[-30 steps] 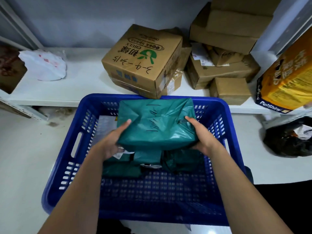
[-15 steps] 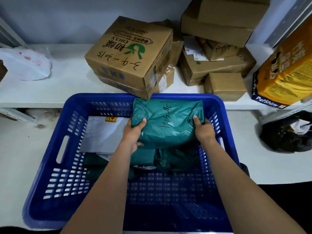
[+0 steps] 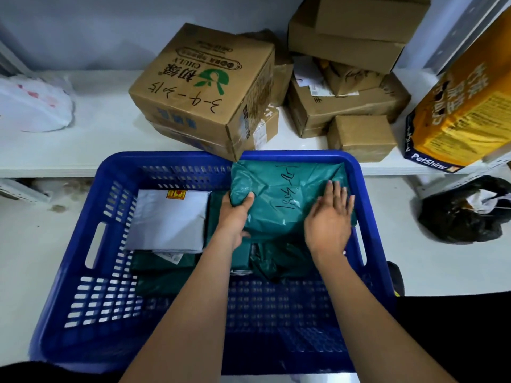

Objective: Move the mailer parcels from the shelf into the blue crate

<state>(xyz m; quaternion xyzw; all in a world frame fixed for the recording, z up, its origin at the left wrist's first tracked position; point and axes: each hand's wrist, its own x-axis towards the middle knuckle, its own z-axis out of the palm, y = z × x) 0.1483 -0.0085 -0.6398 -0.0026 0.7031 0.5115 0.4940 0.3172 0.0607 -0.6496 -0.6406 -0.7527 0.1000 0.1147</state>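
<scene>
Since half a second ago the green mailer (image 3: 279,200) went deeper into the blue crate (image 3: 91,217), onto other green parcels (image 3: 163,268) beside a grey one (image 3: 171,219). Left hand (image 3: 235,217) grips its corner; right hand (image 3: 330,219) lies flat, fingers spread.

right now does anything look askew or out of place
The big printed box on the shelf sits tilted on another box, its near corner jutting over the crate rim. The green mailer under both hands leans on the crate's far wall.
</scene>
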